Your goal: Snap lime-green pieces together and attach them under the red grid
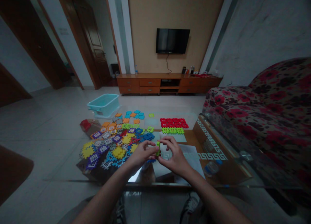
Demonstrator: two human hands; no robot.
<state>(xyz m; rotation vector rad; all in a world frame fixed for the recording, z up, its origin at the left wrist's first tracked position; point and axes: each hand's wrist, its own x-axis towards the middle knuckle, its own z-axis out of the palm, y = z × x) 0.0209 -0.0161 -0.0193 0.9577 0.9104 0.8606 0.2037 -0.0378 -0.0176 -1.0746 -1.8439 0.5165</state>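
Both my hands meet over the glass table around a small lime-green interlocking plastic piece (158, 148), which is turned edge-on. My left hand (143, 152) pinches it from the left, thumb and fingers closed on it. My right hand (173, 156) grips it from the other side with curved fingers. Beyond my right hand lies a joined strip of lime-green pieces (173, 130). Right behind that strip sits a joined block of red pieces (174, 122). To the left of my hands spreads a pile of loose interlocking pieces (119, 152) in yellow, purple, blue, orange and green.
A light-blue plastic bin (104, 105) stands beyond the table at the left. Under the glass are white papers (190, 157) and a plastic bottle (212, 167). A flowered sofa (243, 101) is on the right. A low wooden cabinet (148, 84) runs along the far wall.
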